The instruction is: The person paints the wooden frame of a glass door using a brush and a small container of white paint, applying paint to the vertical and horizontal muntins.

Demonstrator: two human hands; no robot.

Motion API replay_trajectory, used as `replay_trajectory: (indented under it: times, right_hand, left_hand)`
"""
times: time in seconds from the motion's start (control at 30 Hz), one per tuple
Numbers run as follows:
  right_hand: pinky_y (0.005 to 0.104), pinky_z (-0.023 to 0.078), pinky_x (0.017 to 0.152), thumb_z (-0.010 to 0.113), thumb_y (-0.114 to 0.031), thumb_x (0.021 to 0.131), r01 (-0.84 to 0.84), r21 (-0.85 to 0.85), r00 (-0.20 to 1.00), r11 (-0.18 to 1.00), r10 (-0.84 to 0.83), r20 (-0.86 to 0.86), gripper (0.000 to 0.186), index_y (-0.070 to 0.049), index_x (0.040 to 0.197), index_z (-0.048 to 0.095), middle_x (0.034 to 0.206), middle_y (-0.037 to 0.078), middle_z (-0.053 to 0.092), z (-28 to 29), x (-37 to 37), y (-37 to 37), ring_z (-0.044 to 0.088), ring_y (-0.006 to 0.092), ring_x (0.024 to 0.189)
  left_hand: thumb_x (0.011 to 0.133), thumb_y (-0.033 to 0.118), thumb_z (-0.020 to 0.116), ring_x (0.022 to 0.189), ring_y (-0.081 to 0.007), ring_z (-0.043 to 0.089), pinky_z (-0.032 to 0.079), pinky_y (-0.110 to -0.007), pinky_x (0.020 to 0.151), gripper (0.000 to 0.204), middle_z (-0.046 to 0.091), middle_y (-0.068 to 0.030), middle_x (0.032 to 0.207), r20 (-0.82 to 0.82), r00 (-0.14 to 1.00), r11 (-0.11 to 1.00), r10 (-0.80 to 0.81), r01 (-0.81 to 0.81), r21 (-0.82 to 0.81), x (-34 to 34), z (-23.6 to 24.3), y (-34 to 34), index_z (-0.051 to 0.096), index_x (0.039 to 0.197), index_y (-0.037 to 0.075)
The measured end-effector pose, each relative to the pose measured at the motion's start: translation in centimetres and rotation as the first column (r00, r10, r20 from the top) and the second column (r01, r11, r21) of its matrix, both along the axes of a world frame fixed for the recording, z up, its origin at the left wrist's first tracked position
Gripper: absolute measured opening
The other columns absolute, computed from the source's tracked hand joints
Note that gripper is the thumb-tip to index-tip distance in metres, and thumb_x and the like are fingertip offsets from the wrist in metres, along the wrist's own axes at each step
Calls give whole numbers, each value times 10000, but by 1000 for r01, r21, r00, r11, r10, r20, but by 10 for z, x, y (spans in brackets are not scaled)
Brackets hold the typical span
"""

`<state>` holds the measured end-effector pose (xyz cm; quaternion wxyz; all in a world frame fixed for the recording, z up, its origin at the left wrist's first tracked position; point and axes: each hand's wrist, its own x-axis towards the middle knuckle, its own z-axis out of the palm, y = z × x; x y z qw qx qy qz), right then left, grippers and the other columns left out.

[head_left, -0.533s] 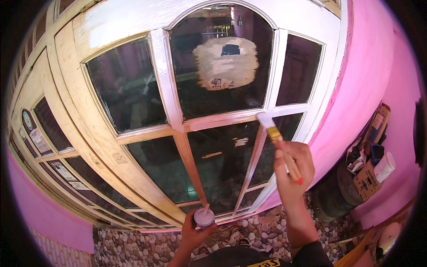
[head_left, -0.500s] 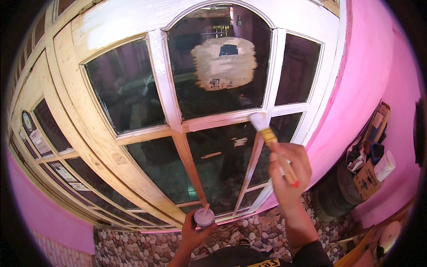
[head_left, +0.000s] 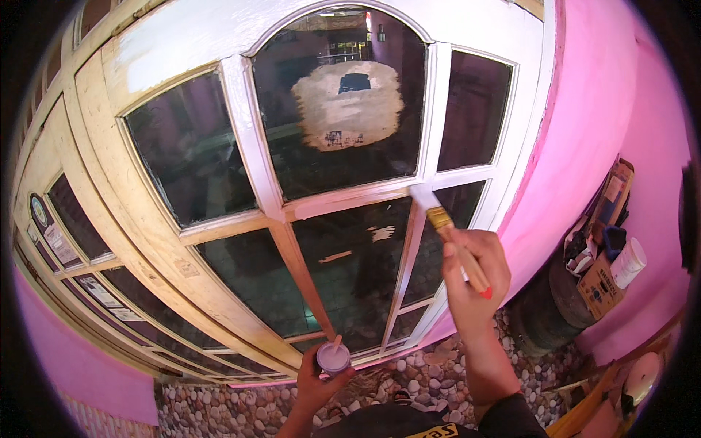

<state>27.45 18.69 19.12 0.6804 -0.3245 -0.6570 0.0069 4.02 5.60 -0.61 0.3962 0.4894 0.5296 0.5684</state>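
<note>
My right hand (head_left: 475, 281) is closed round the wooden handle of a paintbrush (head_left: 439, 217). Its pale bristles touch the crossbar (head_left: 350, 198) of a wooden door, near where it meets a right-hand upright. White paint covers the door's upper frame (head_left: 488, 25), while the left part (head_left: 91, 109) is bare yellowish wood and the lower uprights look brownish. Low in the middle, my left hand (head_left: 318, 383) grips a small cup of pale pinkish-white paint (head_left: 334, 358), a stick standing in it. Dark glass panes (head_left: 336, 95) fill the frame, the central one bearing a torn paper patch (head_left: 349, 106).
A pink wall (head_left: 584, 131) runs along the right. Against it a dark drum (head_left: 544, 310) carries a cardboard box (head_left: 600, 288), a white cup (head_left: 629, 263) and assorted items. Pebbled flooring (head_left: 241, 409) lies below. Another door panel with stickers (head_left: 62, 244) stands at left.
The view has shifted slightly, so the door sits a little further left. The brush remains at the same joint of the crossbar, and both hands keep their hold.
</note>
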Motion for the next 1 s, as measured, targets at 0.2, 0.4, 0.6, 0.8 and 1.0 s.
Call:
replay_trajectory:
  times: [0.2, 0.4, 0.6, 0.8, 1.0]
  right_hand:
    - [285, 533, 736, 703, 65, 816, -181, 32, 980, 983, 178, 89, 305, -17, 1110, 699, 1015, 119, 643, 7, -20, -8, 669, 201, 864]
    - [294, 534, 739, 715, 41, 827, 18, -4, 1000, 1000, -18, -22, 273, -2, 1096, 693, 999, 138, 650, -4, 7, 12, 670, 208, 871]
    - [295, 527, 735, 720, 50, 811, -141, 55, 989, 989, 137, 60, 305, -6, 1110, 699, 1008, 141, 650, 7, -10, -8, 663, 213, 854]
    - [296, 517, 741, 704, 37, 833, -12, 29, 1000, 1000, 11, 25, 246, -2, 1076, 702, 996, 126, 646, -3, 7, 11, 654, 213, 851]
    - [288, 519, 712, 703, 53, 836, -139, 33, 990, 990, 138, 43, 247, -6, 1076, 701, 988, 125, 643, 10, -8, -10, 657, 196, 828]
  left_hand:
    - [719, 110, 909, 1180, -239, 596, 489, -394, 1025, 799, 574, -150, 1260, 9, 1000, 999, -30, 30, 19, 6, 7, 3, 419, 1340, -2]
    - [726, 104, 904, 1187, -247, 594, 493, -398, 1020, 797, 573, -157, 1268, -5, 1000, 1000, 2, -1, 21, 6, 9, -3, 416, 1347, -3]
    - [722, 92, 901, 1195, -250, 586, 474, -402, 1041, 801, 567, -154, 1277, 39, 999, 998, -26, 23, 58, 8, 5, -1, 420, 1355, -8]
    - [743, 130, 907, 1150, -224, 619, 507, -366, 1004, 776, 593, -165, 1243, -61, 998, 995, -1, 8, 102, 10, 19, -2, 426, 1332, -22]
    - [729, 98, 901, 1224, -247, 557, 450, -396, 1054, 826, 541, -147, 1306, 6, 1000, 999, -28, 27, 38, 9, 13, -1, 406, 1382, -7]
